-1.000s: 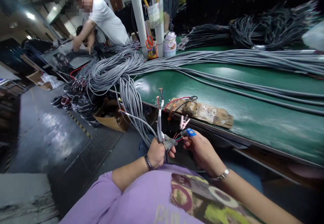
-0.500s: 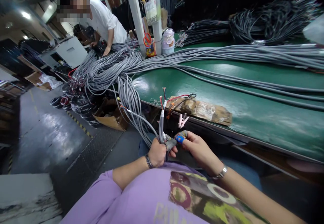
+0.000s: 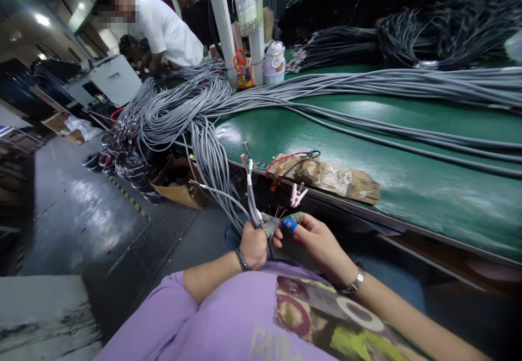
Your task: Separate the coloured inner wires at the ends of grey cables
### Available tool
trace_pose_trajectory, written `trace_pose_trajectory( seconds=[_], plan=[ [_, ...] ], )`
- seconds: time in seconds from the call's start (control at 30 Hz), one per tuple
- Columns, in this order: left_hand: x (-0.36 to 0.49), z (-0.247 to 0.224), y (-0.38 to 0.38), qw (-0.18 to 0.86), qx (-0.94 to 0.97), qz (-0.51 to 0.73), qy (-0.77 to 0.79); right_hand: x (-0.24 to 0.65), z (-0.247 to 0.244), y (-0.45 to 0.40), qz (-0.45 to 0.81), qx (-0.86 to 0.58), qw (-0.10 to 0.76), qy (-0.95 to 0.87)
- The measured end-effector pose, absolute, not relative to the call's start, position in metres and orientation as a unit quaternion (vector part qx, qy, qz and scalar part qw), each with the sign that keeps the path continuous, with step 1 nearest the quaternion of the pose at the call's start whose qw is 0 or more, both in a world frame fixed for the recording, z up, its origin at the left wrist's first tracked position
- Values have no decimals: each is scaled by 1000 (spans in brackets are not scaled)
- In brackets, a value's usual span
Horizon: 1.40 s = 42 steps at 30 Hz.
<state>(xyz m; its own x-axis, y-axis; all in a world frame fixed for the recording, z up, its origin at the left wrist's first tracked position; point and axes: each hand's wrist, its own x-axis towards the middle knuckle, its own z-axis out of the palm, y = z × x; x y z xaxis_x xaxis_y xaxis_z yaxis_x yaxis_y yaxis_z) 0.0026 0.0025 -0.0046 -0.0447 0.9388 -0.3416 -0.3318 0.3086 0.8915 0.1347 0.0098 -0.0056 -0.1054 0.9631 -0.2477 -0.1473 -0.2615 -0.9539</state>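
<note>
My left hand is closed around several grey cables, whose stripped ends with thin coloured wires point up and away from me. Grey tape wraps its thumb. Close beside it, my right hand pinches at thin coloured wires that fan out between the two hands. Blue and grey coverings sit on the right thumb and forefinger. Just beyond the hands, a pink clip hangs at the bench edge, next to a taped piece of cardboard with red and black leads.
A long bundle of grey cables runs across the green bench and droops over its left end. Black cables lie at the back. A white post stands near a lilac bottle. A person in white leans over the far end.
Orange and dark wire ends now show fanned out between my hands. The cable ends in my left hand have tilted left. The co-worker's arm has drawn back.
</note>
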Motion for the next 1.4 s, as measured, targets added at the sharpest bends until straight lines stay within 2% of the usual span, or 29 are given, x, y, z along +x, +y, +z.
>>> trace_pose_trajectory(
  seconds=[0.33, 0.57, 0.93, 1.1, 1.4],
  plan=[
    [2, -6, 5, 616, 304, 517, 511, 136, -2, 4, 653, -466, 395, -447],
    [2, -8, 1, 601, 349, 501, 515, 136, 0, 12, 619, -497, 444, -415],
    [2, -7, 3, 603, 308, 525, 516, 128, 5, 5, 643, -490, 457, -371],
    [0, -7, 4, 604, 310, 522, 516, 128, 1, 2, 665, -478, 435, -373],
    [4, -6, 3, 593, 349, 497, 528, 130, 2, 11, 636, -488, 451, -392]
  ],
)
